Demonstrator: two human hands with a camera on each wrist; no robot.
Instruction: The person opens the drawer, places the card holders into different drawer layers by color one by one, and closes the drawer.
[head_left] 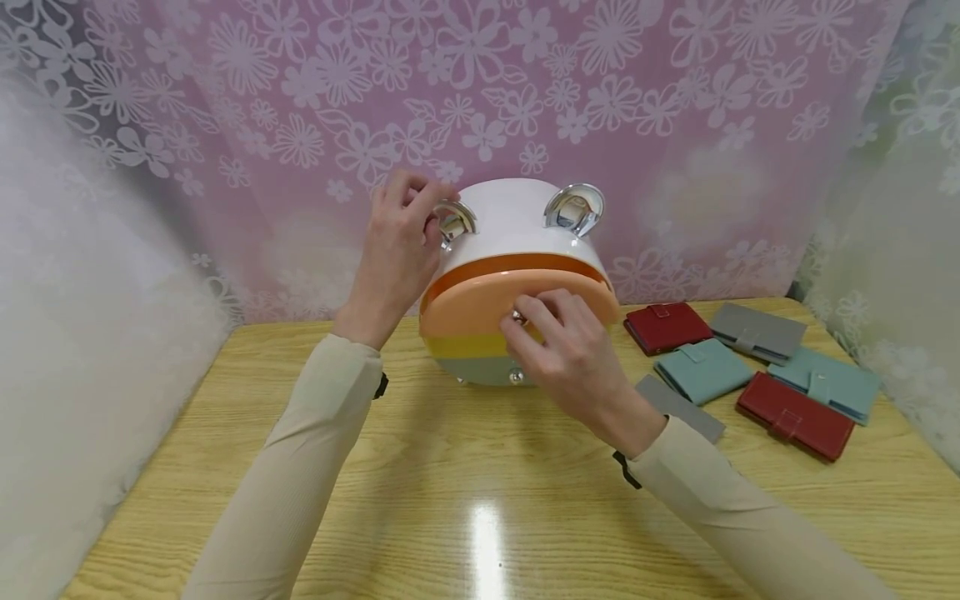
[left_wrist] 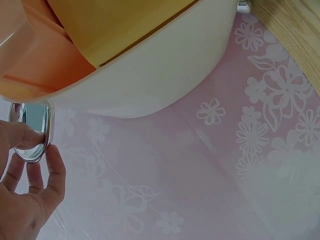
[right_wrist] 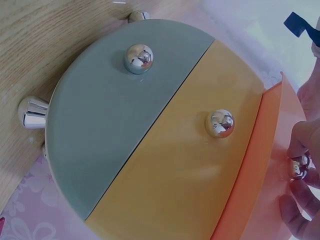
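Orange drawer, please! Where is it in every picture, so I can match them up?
Head: the orange drawer is near the middle, the right hand pinching its knob.
Left wrist: top left, just above the silver ear.
Right wrist: along the right side, with the fingers on its knob.
Shared landmark: the yellow drawer, next to it in all three.

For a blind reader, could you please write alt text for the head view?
A person's right hand pinches the knob of a partly open orange drawer in a round white cabinet, while the left hand holds one silver ear. Red, grey and teal wallets lie on the wooden table at right.
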